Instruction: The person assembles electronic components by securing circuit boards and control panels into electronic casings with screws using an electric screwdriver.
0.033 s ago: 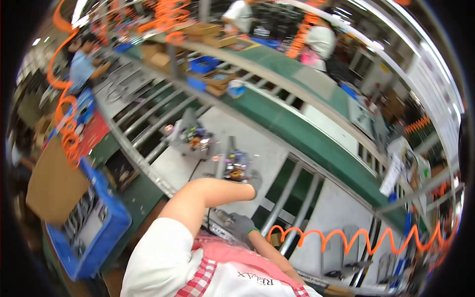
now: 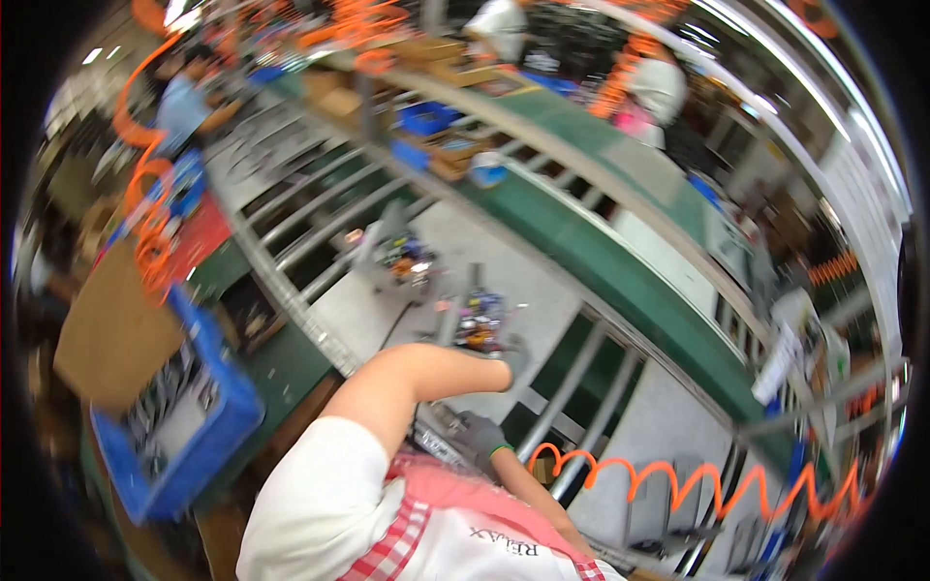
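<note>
The left hand [image 2: 517,362], in a gray glove, is right by a bunch of colorful parts [image 2: 481,322] on a white board [image 2: 528,276]. The gloved right hand [image 2: 480,435] is beside a silver thing [image 2: 443,418]. It's too blurry to tell if either hand grips. A blue bin [image 2: 235,418] stands far left.

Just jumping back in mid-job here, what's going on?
The wearer's grey-gloved left hand is at the near right edge of a multicoloured assembly on a pale board; blur hides whether it grips it. The grey-gloved right hand is close to the body, at a metallic part, its hold also unclear. A second assembly stands farther left, with no hand on it.
</note>
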Motion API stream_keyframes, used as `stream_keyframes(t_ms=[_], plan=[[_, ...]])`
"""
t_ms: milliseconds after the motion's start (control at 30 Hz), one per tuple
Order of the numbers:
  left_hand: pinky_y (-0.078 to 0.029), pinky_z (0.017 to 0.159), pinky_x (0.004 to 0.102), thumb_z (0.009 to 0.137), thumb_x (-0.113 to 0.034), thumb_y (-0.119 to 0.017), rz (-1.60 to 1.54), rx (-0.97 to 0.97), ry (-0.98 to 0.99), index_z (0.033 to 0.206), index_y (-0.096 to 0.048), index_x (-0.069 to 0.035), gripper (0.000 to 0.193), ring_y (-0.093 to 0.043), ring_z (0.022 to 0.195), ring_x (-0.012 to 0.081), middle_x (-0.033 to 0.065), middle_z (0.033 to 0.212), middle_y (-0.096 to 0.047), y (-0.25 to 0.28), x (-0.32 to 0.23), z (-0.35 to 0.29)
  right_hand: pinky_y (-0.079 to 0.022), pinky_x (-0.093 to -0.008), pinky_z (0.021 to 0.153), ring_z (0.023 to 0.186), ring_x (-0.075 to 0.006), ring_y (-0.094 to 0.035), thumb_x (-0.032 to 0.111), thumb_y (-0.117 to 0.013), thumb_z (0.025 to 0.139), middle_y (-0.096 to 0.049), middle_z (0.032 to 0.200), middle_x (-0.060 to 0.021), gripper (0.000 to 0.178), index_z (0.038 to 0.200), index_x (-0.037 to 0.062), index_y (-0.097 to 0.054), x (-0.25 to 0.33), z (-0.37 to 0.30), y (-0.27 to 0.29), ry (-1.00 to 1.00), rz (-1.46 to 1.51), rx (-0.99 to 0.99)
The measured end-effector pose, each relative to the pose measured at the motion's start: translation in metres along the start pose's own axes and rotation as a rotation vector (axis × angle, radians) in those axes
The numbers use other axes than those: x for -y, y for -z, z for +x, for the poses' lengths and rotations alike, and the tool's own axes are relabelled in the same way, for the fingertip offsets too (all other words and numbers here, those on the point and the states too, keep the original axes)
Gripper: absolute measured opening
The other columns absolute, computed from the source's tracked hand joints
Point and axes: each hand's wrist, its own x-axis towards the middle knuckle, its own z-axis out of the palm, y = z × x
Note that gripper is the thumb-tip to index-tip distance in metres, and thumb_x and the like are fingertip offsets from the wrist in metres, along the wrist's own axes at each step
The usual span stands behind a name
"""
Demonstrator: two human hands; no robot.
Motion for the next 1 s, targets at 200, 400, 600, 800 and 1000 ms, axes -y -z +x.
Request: stream_keyframes(t_ms=[200,400,600,800,1000], plan=[[-0.051,0.065,0.0453,0.072,-0.029,-0.065,-0.704,-0.179,-0.162,0.086,-0.070,-0.014,0.022,-0.066,0.080,0.0314,0.0091,0.082,-0.068,0.042,-0.022,-0.119,-0.048,-0.0404,0.081,0.092,-0.0327,-0.062,0.046,-0.068,0.072,-0.065,0.101,-0.0181,0.050,0.101,0.0056,-0.064,-0.012,0.038,-0.026,0.084,-0.204,0.002],[-0.049,0.063,0.0460,0.080,-0.032,-0.053,-1.183,-0.294,0.371,0.092,-0.066,-0.014,0.026,-0.064,0.074,0.0331,0.0141,0.078,-0.065,-0.037,0.044,-0.335,-0.048,-0.0419,0.080,0.090,-0.0325,-0.061,0.034,-0.068,0.073,-0.063,0.097,-0.0174,0.037,0.098,0.0075,-0.065,-0.007,0.073,-0.057,-0.654,-0.365,-0.047],[-0.049,0.078,0.0401,0.082,-0.038,-0.058,-1.060,-0.255,1.819,0.091,-0.068,-0.012,0.030,-0.063,0.088,0.0320,0.0142,0.092,-0.067,-0.168,0.080,-0.585,-0.049,-0.0418,0.075,0.084,-0.0330,-0.062,0.024,-0.067,0.074,-0.064,0.090,-0.0156,0.025,0.092,0.0074,-0.066,0.059,0.053,-0.025,-0.033,-0.331,-0.266],[-0.050,0.080,0.0411,0.080,-0.032,-0.062,-1.012,0.445,2.302,0.106,-0.066,-0.009,0.035,-0.063,0.098,0.0325,0.0162,0.110,-0.063,-0.294,0.046,-0.727,-0.049,-0.0315,0.066,0.069,-0.0194,-0.062,0.015,-0.063,0.079,-0.064,0.078,-0.0122,0.024,0.099,0.0019,-0.063,0.162,0.090,-0.007,0.315,-0.021,-0.006],[-0.048,0.071,0.0535,0.080,-0.022,-0.063,-0.893,1.251,2.221,0.110,-0.065,-0.010,0.033,-0.062,0.103,0.0282,0.0088,0.114,-0.064,-0.404,-0.050,-0.823,-0.049,-0.0295,0.070,0.073,-0.0177,-0.062,0.014,-0.061,0.082,-0.064,0.082,-0.0099,0.026,0.104,0.0006,-0.061,0.285,0.104,0.003,0.427,0.036,0.082]])
